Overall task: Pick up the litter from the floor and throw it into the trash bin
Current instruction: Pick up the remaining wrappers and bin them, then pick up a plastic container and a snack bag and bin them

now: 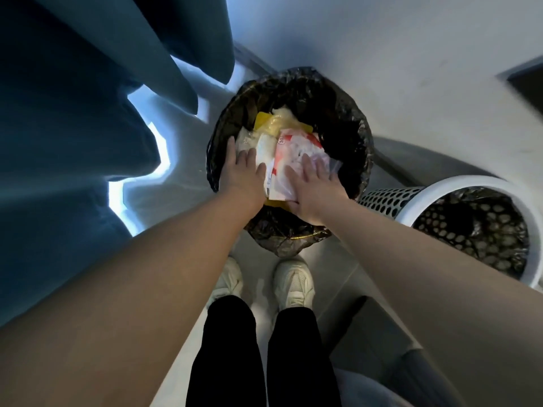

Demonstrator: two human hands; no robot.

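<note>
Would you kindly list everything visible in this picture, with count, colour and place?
trash bin: one, black liner, centre, ahead of the feet
litter: a pile, white, red and yellow, inside the trash bin
perforated bin: one, white with dark liner, right of the trash bin
curtain: one, blue, left
floor: grey, underfoot
shoes: two, white, bottom centre
trousers: black, bottom centre
left hand: one, fingers flat on the litter
right hand: one, fingers flat on the litter
</note>
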